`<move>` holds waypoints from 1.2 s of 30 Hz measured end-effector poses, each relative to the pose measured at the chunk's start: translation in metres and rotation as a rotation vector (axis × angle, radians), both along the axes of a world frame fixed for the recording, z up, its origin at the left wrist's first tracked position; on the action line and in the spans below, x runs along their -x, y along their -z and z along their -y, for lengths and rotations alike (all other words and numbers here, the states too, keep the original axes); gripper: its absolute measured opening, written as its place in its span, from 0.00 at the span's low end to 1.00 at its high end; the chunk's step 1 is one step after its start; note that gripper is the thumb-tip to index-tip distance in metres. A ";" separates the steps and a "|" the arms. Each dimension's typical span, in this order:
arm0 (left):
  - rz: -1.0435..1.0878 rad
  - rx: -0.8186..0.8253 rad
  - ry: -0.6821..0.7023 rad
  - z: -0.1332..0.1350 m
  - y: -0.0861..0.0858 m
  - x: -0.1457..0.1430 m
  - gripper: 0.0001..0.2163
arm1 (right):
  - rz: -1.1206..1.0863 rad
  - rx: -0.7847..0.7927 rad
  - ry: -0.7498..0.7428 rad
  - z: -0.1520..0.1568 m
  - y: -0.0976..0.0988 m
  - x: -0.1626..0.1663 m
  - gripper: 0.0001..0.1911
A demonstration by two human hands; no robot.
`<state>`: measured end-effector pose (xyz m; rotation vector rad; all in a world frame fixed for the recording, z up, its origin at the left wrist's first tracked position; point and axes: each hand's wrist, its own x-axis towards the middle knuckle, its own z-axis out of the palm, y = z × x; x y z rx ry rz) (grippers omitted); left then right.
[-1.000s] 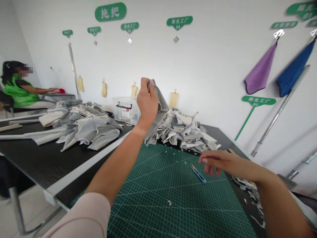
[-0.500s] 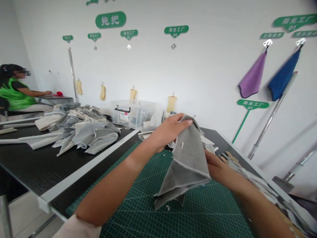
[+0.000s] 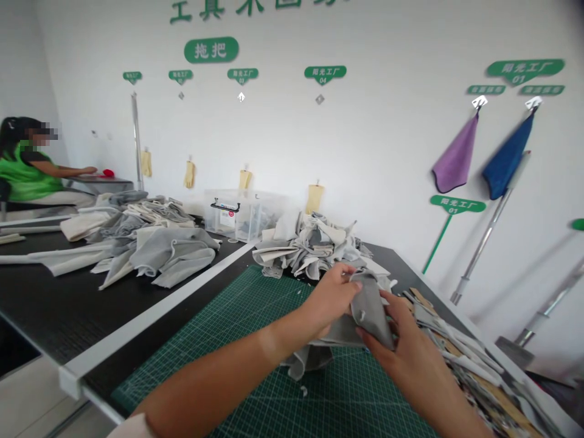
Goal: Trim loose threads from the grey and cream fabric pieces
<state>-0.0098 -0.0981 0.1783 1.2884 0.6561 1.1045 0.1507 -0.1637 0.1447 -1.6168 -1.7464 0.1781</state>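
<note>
The left grip and right grip close together on a grey fabric scrap, which sags between and below them over a green cutting mat, with a heap of cloth offcuts just beyond.

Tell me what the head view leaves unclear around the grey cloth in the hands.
Head view:
- Part of the grey cloth: hidden by the left hand and right hand.
- Fabric strips: cut off by the bottom edge.
- Red item by the co-worker's hand: too small to identify.
</note>
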 end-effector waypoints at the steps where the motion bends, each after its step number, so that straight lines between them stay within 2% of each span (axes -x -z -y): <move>1: 0.021 0.005 0.037 0.001 0.000 0.000 0.15 | -0.008 -0.015 -0.012 -0.003 0.002 -0.003 0.33; 4: 0.039 -0.043 0.170 0.001 -0.002 0.005 0.17 | -0.069 -0.068 -0.052 -0.009 0.002 -0.011 0.28; 7: -0.036 -0.201 0.335 0.003 -0.004 0.010 0.21 | -0.147 -0.093 -0.081 -0.010 -0.009 -0.015 0.25; 8: -0.085 -0.261 0.350 0.005 -0.005 0.011 0.21 | -0.169 -0.097 -0.086 -0.010 -0.013 -0.015 0.24; 10: -0.210 -0.376 0.276 0.012 -0.006 0.012 0.19 | -0.173 -0.107 -0.103 -0.009 -0.018 -0.015 0.24; 14: -0.449 -0.547 0.042 0.027 -0.011 0.012 0.15 | -0.006 -0.093 -0.103 -0.005 -0.017 -0.006 0.24; 20: -0.607 -0.709 -0.054 0.026 -0.005 0.013 0.10 | 0.142 0.018 -0.012 0.000 -0.009 0.006 0.22; 24: -0.558 -0.703 -0.124 0.021 -0.002 0.012 0.09 | 0.112 -0.008 0.009 0.003 -0.010 0.007 0.25; 26: -0.517 -0.676 -0.185 0.021 -0.006 0.013 0.11 | 0.029 -0.065 -0.010 0.005 -0.011 0.007 0.27; 28: -0.454 -0.649 -0.199 0.021 -0.012 0.014 0.11 | -0.087 -0.104 -0.049 0.007 -0.012 0.006 0.24; 33: -0.310 -0.596 0.012 0.027 -0.030 0.022 0.09 | -0.309 -0.039 -0.223 0.006 -0.026 0.003 0.18; 36: -0.351 -0.584 0.000 0.031 -0.034 0.028 0.11 | -0.300 0.013 -0.280 0.005 -0.038 0.004 0.18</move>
